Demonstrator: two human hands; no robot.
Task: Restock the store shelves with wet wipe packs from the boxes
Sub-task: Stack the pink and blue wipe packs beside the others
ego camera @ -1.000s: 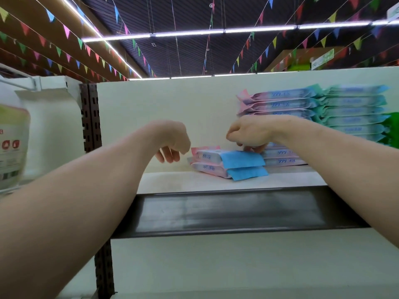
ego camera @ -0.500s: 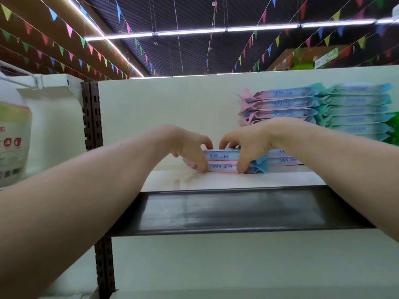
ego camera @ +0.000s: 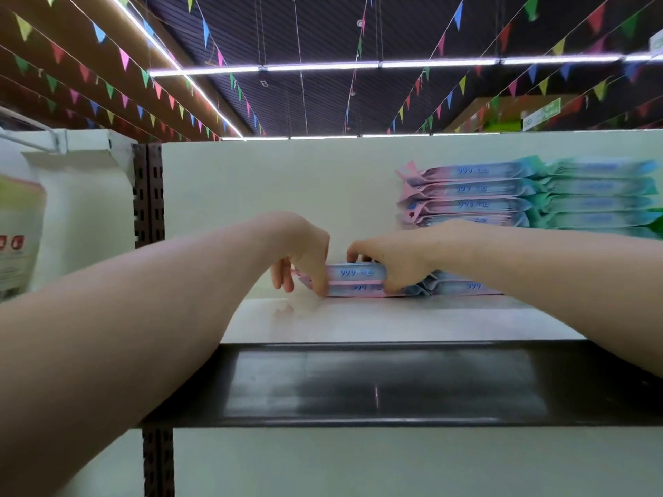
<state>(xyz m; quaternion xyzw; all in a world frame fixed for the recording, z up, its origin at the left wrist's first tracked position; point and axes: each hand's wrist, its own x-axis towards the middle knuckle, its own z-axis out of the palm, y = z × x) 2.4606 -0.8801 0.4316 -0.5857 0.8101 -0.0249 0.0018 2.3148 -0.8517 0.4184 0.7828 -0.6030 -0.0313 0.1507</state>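
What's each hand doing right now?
Left hand: grips the left end of the two stacked wipe packs.
Right hand: grips the same packs from the right.

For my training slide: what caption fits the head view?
Left hand and right hand grip two stacked wet wipe packs on the shelf beside a taller stack.
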